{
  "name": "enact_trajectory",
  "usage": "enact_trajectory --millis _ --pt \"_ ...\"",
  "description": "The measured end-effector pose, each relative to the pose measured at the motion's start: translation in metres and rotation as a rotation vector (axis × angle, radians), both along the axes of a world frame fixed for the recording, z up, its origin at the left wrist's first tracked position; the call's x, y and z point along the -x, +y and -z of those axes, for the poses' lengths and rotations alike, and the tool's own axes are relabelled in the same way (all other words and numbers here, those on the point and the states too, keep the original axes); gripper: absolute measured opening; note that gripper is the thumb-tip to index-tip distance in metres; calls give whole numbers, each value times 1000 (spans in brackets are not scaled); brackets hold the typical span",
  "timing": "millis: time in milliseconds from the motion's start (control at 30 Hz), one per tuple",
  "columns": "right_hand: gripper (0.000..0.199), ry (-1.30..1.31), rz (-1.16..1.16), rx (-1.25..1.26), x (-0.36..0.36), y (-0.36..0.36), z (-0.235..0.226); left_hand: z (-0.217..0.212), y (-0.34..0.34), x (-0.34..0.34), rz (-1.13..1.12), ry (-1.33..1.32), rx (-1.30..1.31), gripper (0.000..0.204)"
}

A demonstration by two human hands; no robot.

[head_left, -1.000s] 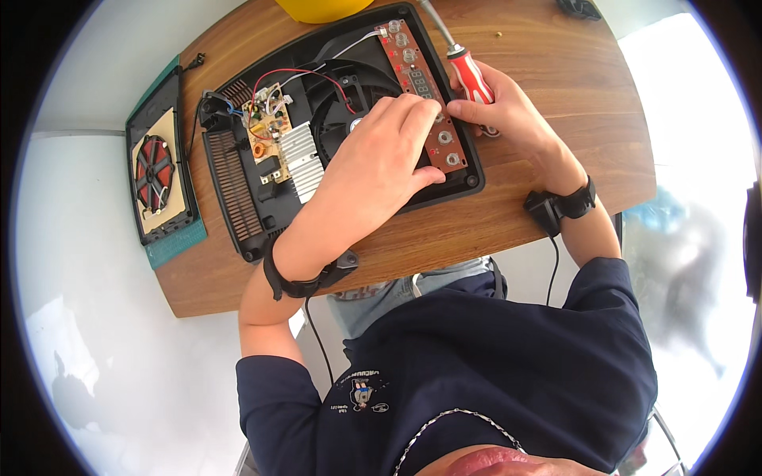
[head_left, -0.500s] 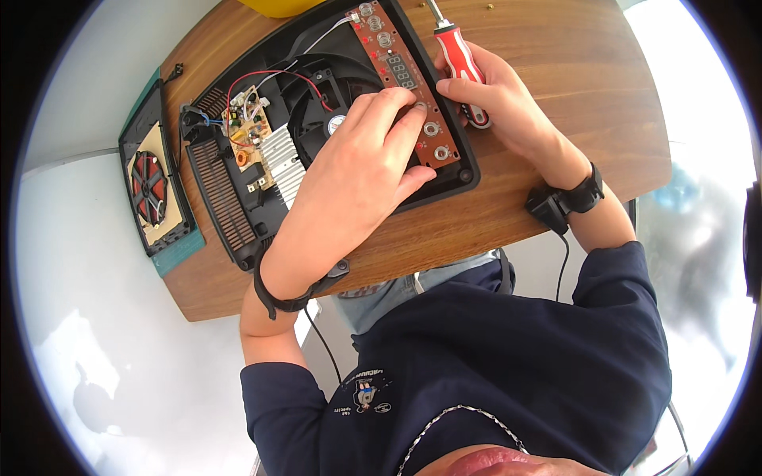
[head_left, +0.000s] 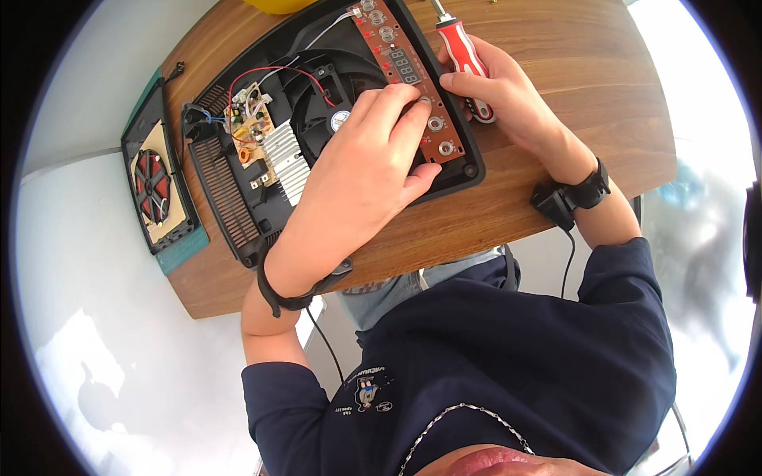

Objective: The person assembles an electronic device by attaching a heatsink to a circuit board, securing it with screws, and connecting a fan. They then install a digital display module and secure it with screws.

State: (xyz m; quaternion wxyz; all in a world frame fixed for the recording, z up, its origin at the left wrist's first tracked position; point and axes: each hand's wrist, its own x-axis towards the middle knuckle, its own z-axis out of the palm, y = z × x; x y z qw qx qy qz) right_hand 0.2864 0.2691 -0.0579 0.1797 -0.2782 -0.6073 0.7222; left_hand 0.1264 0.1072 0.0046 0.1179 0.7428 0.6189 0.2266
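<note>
My left hand (head_left: 361, 163) rests palm down over a brown circuit board (head_left: 395, 49) with a digit display and metal coil springs. Its index and middle fingertips touch the board while the thumb stands apart; anything under the fingertips is hidden. The board lies along the right side of an opened black appliance housing (head_left: 468, 147). In my right hand (head_left: 508, 95), closed round the handle just right of the housing, is a red and white screwdriver (head_left: 463, 51) with its shaft pointing away from me. Part of a black fan (head_left: 349, 75) shows beyond my left hand.
Inside the housing are a ribbed metal heat sink (head_left: 286, 159), a power board (head_left: 252, 131) and a red wire (head_left: 278, 68). At far left, a black panel (head_left: 186, 230) with a round coil lies on a teal mat (head_left: 181, 255). A yellow object (head_left: 278, 5) is partly visible at the top of the wooden table (head_left: 587, 71).
The view has shifted slightly. Both hands keep nearly the same places, the left on the circuit board and the right round the screwdriver.
</note>
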Motion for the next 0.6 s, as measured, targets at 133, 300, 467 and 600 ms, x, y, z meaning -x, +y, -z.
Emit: enact_trajectory --millis 133,300,467,600 --pt "25 1 4 7 0 0 -2 0 0 5 -14 -50 5 59" --pt "22 50 43 -13 0 2 0 1 0 7 -48 -85 22 70" --pt "13 103 131 -423 -5 -2 -11 0 -2 11 -81 -186 33 65" --pt "9 157 60 -863 -14 -3 -22 1 -3 17 -85 -167 19 62"
